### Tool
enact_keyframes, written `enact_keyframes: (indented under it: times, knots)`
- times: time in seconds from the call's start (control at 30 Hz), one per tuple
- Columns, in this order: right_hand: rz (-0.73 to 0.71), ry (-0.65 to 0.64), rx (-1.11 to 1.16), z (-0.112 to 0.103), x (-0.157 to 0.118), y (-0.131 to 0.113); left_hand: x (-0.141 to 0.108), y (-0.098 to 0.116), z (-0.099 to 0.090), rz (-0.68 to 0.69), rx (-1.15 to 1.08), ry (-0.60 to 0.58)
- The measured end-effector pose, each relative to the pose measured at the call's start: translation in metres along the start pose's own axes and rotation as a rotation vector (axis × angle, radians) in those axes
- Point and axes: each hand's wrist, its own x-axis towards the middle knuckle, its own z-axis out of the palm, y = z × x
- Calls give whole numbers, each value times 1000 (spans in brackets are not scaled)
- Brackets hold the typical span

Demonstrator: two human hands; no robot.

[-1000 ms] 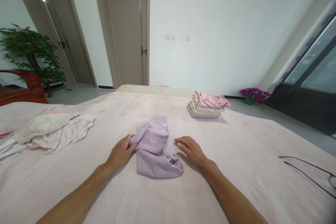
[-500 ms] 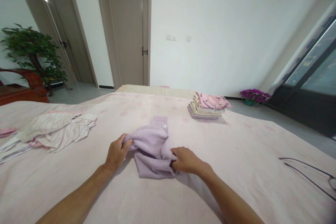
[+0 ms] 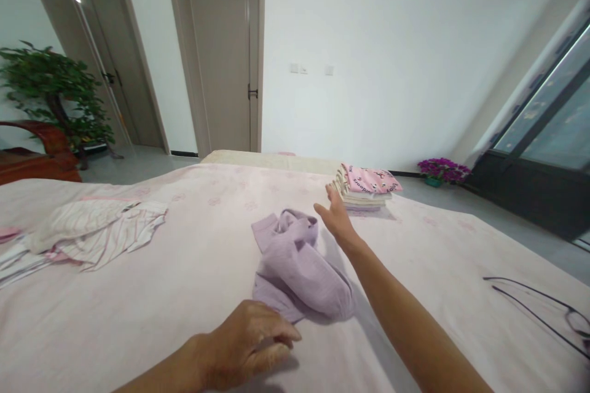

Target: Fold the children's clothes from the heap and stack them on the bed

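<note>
A crumpled lavender ribbed garment (image 3: 299, 264) lies in the middle of the pink bedspread (image 3: 193, 307), bunched up and partly folded over itself; its exact kind cannot be made out. My left hand (image 3: 249, 341) is just below its near edge, fingers loosely curled and apart, with nothing in them. Past the garment's upper right side reaches my right hand (image 3: 335, 215), thumb and fingers spread and holding nothing. Close to those fingertips stands a neat stack of folded clothes (image 3: 364, 196), topped by a pink printed piece (image 3: 373, 179).
Striped white and pink clothes (image 3: 106, 227) lie in a loose heap on the left. Eyeglasses (image 3: 544, 307) rest on the bedspread at the right. Beyond the bed are a wooden chair (image 3: 50, 147), a green plant (image 3: 50, 92) and purple flowers (image 3: 442, 170).
Both hands have let go of the lavender garment, which now lies turned and bunched further right. My left hand came nearer to me; my right hand moved forward toward the stack.
</note>
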Motion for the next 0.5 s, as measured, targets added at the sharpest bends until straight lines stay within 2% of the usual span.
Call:
enact_keyframes:
  times: [0.07,0.13,0.2,0.27,0.4,0.5]
  knots:
    - [59,-74,-105,-7,-30,16,0,-6,1,-79,62,83]
    - [126,-169,-189,-20,-61,26,0,-21,-5,-242,70,255]
    - [212,-305,-253,-35,-86,27,2,-42,-16,-410,69,432]
    - [278,-462,-310,-46,-105,20,8,-66,-29,-517,112,540]
    - [254,-597,-332,-45,-130,-2,29,-115,-45,-576,300,561]
    - [194,-672,-119,-35,-139,-16,51,-140,-48,-610,433,501]
